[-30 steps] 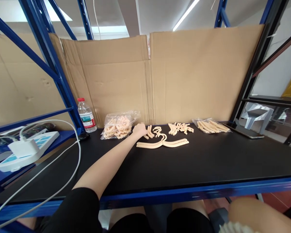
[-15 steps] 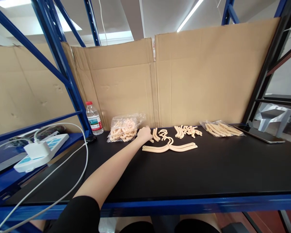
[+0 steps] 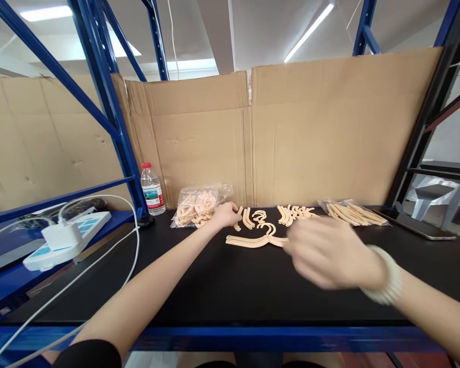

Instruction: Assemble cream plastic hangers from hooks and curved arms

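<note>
My left hand [image 3: 228, 214] is closed at the fingertips on a short curved beige piece [image 3: 238, 219], just right of a plastic bag of beige hook parts [image 3: 199, 204]. Beside it lie more curved pieces [image 3: 247, 218] and loose hooks [image 3: 259, 216]. Nearer to me is a beige hanger [image 3: 249, 242], two arms with hooks at the middle. My right hand [image 3: 324, 250], smeared by motion, hangs over the hanger's right arm and hides it; its fingers cannot be made out. Behind it several small beige parts [image 3: 291, 213] lie in a group.
A water bottle [image 3: 152, 191] stands at the back left, near a power strip [image 3: 72, 240] with white cables. At the right are a bag of long beige pieces [image 3: 354, 213] and a flat dark device [image 3: 416, 224]. Cardboard [image 3: 329, 133] closes off the back.
My right hand has come into view from the right, over the hanger. My left hand has stayed near the bag, its fingertips now on a curved piece. The view has tilted slightly.
</note>
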Tool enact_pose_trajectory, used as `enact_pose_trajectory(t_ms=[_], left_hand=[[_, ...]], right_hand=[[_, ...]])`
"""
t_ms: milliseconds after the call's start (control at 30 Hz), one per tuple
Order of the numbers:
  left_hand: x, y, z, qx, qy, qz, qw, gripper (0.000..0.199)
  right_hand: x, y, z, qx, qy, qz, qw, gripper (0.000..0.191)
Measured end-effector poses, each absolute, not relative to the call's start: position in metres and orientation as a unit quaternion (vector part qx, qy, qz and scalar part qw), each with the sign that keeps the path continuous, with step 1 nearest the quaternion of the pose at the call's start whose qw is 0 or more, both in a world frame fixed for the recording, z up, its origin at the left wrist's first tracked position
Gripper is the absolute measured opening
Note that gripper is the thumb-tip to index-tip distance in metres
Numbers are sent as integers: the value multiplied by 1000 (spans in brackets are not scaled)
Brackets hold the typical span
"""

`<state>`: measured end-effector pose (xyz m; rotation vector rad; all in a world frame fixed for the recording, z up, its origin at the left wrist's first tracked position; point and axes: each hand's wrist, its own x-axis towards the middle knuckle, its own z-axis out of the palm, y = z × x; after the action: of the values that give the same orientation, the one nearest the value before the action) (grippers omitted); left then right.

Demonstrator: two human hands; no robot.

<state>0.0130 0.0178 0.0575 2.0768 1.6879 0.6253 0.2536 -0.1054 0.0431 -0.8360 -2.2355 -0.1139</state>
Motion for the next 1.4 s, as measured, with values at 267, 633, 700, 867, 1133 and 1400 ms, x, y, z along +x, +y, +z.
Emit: enact_pose_trajectory(t_ms=[267, 633, 700, 867, 1133, 1400], left_hand=[[5, -34, 50, 665, 454, 359, 471, 23], [12, -52, 29, 561, 355, 445, 601, 22], [14, -54, 28, 553, 358, 433, 615, 16], [21, -70, 33, 550, 349, 406, 641, 16], [35, -90, 35, 503, 336, 414, 680, 13], [25, -89, 24, 542, 314, 390, 675, 25]], right_hand=[[234, 31, 59, -473, -876, -82, 48, 38], [231, 58, 36, -481, -868, -2, 122, 21], [234, 56, 40, -486, -857, 15, 172, 17], [246, 33, 53, -503, -790, 80, 342, 21], [255, -64, 49, -383, -507, 554, 538, 21], [245, -98, 30, -370, -481, 612, 507, 22]])
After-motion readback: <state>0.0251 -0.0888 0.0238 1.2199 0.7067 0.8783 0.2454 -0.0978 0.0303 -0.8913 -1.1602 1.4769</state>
